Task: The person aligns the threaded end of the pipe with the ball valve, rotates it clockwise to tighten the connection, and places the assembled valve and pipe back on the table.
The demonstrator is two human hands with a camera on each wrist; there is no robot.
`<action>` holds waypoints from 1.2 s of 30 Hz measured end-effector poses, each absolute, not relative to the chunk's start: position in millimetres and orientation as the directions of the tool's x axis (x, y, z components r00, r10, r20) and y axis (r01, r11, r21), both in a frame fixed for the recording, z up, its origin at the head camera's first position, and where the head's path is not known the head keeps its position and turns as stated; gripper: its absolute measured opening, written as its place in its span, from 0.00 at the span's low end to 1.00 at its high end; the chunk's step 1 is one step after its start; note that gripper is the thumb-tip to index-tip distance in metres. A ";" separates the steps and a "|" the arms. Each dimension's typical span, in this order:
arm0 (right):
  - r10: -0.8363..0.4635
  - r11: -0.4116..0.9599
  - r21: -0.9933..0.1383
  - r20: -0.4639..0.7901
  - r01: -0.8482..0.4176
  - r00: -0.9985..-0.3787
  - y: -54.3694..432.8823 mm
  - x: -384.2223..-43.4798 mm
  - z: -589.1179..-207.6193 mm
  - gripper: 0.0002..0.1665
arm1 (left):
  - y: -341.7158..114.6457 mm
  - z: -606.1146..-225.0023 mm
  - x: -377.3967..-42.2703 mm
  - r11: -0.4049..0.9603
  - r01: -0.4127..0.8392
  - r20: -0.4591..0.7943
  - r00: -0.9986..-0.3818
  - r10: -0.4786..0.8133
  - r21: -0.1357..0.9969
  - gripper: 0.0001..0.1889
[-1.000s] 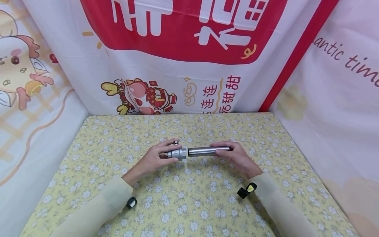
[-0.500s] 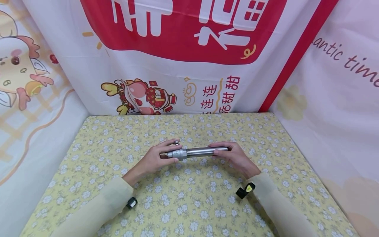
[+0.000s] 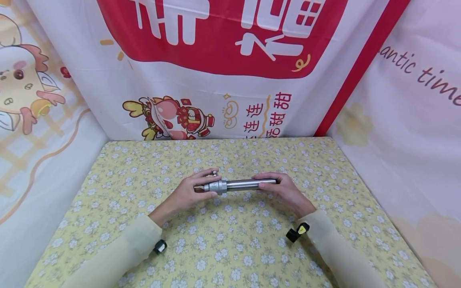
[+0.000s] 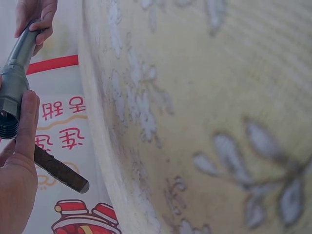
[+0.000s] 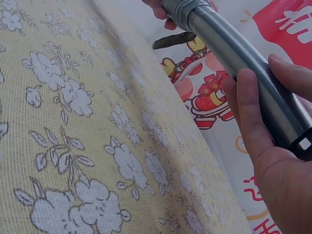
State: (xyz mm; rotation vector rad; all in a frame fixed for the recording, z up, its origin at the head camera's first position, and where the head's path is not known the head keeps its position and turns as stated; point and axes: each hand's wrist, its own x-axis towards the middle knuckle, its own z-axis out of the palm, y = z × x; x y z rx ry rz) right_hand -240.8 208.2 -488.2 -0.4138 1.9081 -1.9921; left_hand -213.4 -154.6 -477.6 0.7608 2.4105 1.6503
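Note:
My left hand [image 3: 185, 194] grips a grey metal ball valve [image 3: 218, 187] between thumb and fingers. The dark lever handle [image 4: 63, 170] of the valve sticks out past the fingers in the left wrist view. A smooth steel pipe [image 3: 242, 185] runs to the right from the valve, its left end meeting the valve's hexagonal end. Some thread [image 5: 199, 15] shows at that joint in the right wrist view. Around the pipe's far end, my right hand [image 3: 286, 192] has thumb and fingers on opposite sides. The hollow right end of the pipe is visible in the right wrist view.
A table [image 3: 234, 240] with a yellow floral cloth lies under both hands. Printed curtains [image 3: 216, 84] hang behind the table and along both sides. Each sleeve carries a small black wrist device, one of them the right device [image 3: 298, 232].
The right hand has moved the pipe leftward, closing the small gap to the valve. The left hand and valve have stayed in place.

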 end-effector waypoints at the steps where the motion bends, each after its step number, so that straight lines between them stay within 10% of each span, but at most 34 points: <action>1: -0.446 -0.028 -0.999 -0.025 0.042 -0.895 208.1 -240.4 -488.0 0.24 | -154.8 -476.8 -213.4 0.284 0.326 0.168 -0.870 0.464 0.902 0.28; 36: -0.394 -0.038 -0.995 -0.075 0.097 -0.916 200.6 -236.8 -480.9 0.29 | -154.4 -470.1 -212.2 0.284 0.353 0.194 -0.864 0.465 0.892 0.29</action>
